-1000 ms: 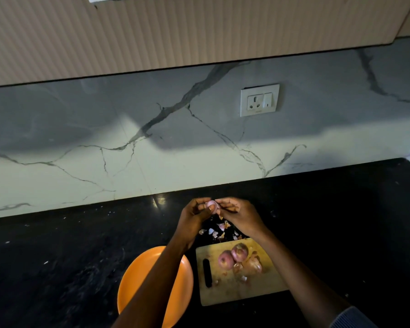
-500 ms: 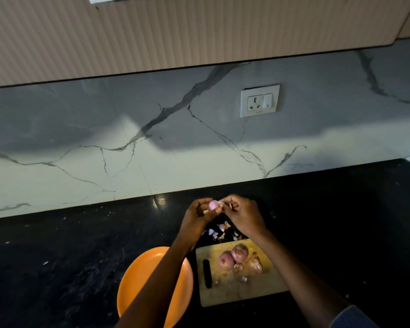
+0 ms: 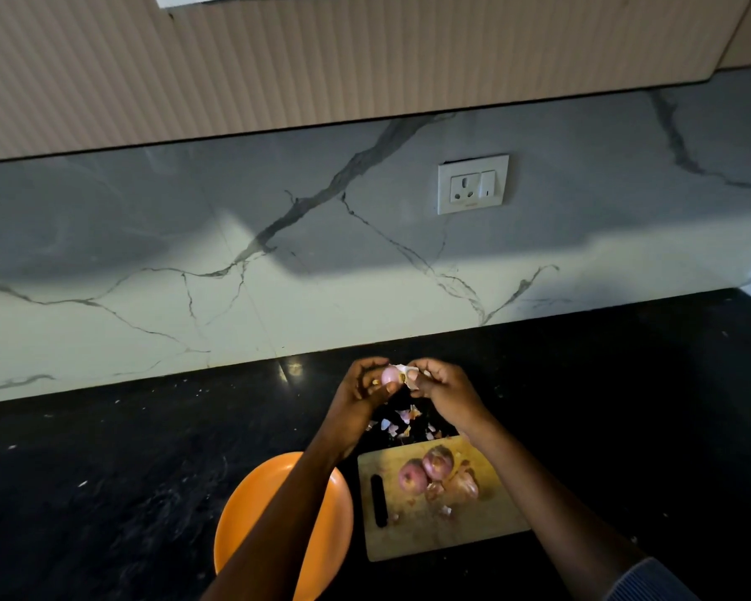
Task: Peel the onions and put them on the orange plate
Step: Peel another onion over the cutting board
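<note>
- Here, the left hand (image 3: 358,394) held a small pink onion (image 3: 390,375) above the black table (image 3: 126,470), its fingers curled round the bulb.
- The right hand (image 3: 445,390) pinched a pale flap of skin (image 3: 408,375) at the onion's side, thumb and fingers closed on it.
- Loose peelings (image 3: 402,422) lay on the table just under the hands, beyond the wooden cutting board (image 3: 473,531).
- Two red onions (image 3: 426,468) sat touching on the board, with brownish husks (image 3: 462,485) beside them; whether they were fully peeled could not be told.
- The orange plate (image 3: 243,518) showed no onion on its visible part; the left forearm hid the rest.
- Done well, the pull would probably run along the bulb while the left hand turned it, so the skin came off in strips without tearing flesh.
</note>
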Motion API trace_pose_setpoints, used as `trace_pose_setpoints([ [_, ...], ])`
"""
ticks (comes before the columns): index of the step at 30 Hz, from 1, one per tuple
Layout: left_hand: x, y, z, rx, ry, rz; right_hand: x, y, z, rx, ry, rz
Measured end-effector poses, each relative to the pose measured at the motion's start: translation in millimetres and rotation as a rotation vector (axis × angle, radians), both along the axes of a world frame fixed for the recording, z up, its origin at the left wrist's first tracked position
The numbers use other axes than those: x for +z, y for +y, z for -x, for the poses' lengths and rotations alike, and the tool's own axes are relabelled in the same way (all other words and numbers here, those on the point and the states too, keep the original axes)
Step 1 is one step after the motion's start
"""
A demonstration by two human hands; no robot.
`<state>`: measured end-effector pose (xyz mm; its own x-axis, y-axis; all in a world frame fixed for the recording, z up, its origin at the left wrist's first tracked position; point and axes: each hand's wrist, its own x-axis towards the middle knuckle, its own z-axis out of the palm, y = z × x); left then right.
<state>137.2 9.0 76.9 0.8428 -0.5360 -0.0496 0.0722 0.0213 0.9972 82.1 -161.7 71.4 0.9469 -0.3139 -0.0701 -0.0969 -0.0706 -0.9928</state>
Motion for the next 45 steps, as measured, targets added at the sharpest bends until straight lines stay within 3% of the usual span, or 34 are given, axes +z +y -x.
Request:
trace_pose_setpoints([
  [5, 0, 0, -3, -0.023, 0.014, -0.035, 4, 3, 3, 0.007, -0.011, -0.189],
  [12, -6, -2, -4, 0.018, 0.039, -0.097, 9, 0, 0, 0.074, -0.026, 0.061],
  [19, -4, -6, -5, 0.045, 0.092, -0.149, 3, -2, 0, 0.206, -0.012, 0.184],
  [25, 1, -9, -4, 0.039, 0.080, -0.153, 2, -4, 1, 0.101, -0.063, 0.303],
  [34, 5, 1, 0, -0.067, -0.046, -0.192, -1, -8, 2, 0.084, -0.022, 0.194],
  [45, 0, 5, -2, -0.076, 0.005, -0.103, 7, -11, 11, 0.219, 0.115, -0.075],
])
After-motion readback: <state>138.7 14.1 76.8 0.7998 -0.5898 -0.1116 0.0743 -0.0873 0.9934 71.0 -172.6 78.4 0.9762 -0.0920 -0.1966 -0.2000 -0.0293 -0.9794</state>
